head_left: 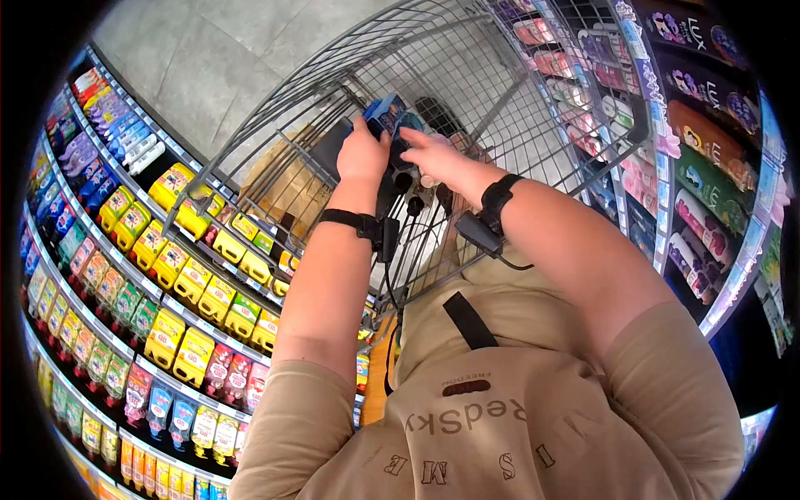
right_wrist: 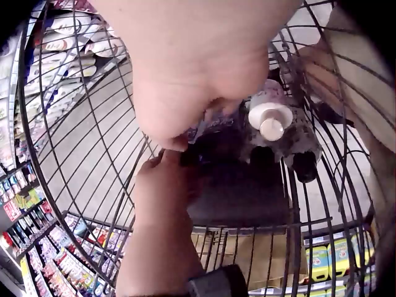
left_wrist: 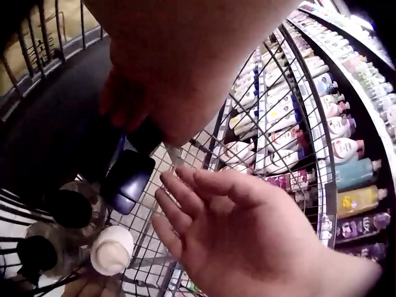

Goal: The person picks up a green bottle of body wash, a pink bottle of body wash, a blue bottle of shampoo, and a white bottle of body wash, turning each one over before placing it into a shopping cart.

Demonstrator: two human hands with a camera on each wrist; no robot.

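Your wire cart (head_left: pixel 275 125) stood between the shelves (head_left: pixel 125 275), already carrying bottles (left_wrist: pixel 111 253). Your left hand (head_left: pixel 363 154) gripped the blue packet (head_left: pixel 385 112) above them, apparently to lower it in, while your right hand (head_left: pixel 435 154) hovered beside it, fingers loose.

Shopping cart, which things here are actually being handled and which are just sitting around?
Being handled:
- blue packet, gripped by the left hand
- right hand, fingers relaxed, touching the packet's side
- shopping cart, which the packet is held over

Just sitting around:
- bottles standing in the cart
- yellow packs on the shelves
- cardboard in the cart
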